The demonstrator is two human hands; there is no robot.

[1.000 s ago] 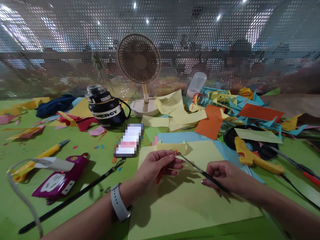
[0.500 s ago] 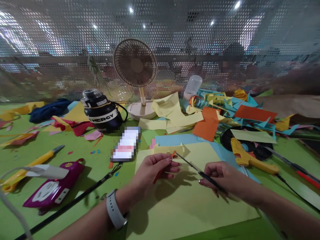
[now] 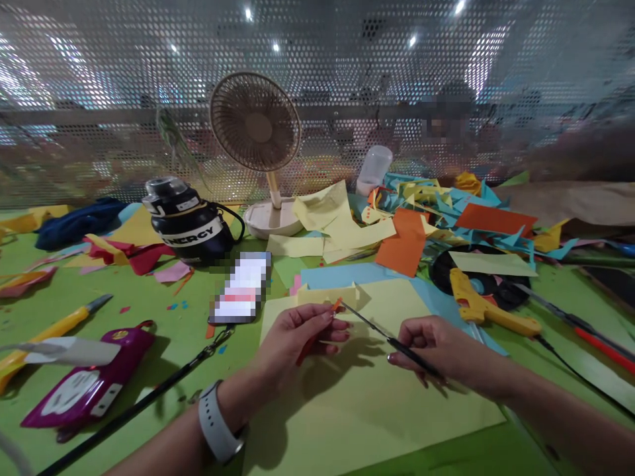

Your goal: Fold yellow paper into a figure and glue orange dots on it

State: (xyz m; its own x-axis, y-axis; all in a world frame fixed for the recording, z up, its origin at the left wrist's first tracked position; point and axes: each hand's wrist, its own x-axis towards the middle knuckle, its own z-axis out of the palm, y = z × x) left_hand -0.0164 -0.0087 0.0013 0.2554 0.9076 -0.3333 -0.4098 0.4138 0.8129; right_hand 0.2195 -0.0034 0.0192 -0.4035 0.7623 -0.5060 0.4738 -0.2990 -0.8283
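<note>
My left hand (image 3: 302, 337), a pale watch strap on its wrist, pinches a narrow orange paper strip (image 3: 337, 305) between thumb and forefinger; part of the strip hangs below the palm. My right hand (image 3: 426, 340) is closed round a slim black-handled tool (image 3: 414, 357) that looks like scissors. Its thin metal tip points left and meets or nearly meets the upper end of the strip. Both hands are above a large pale yellow sheet (image 3: 377, 416). Behind the fingers stands a small folded yellow paper piece (image 3: 327, 294).
Left: a phone (image 3: 241, 287) on a black strap, purple power bank (image 3: 89, 380), yellow cutter (image 3: 59, 330) and black flask (image 3: 191, 225). A fan (image 3: 255, 122) stands behind. Right: a yellow glue gun (image 3: 489, 311), a red-and-black tool (image 3: 585, 330), and heaped paper scraps (image 3: 436, 198).
The whole view has shifted a little to the left, as my head turned slightly right. Both hands keep nearly the same pose, with the tool's tip still at the orange strip.
</note>
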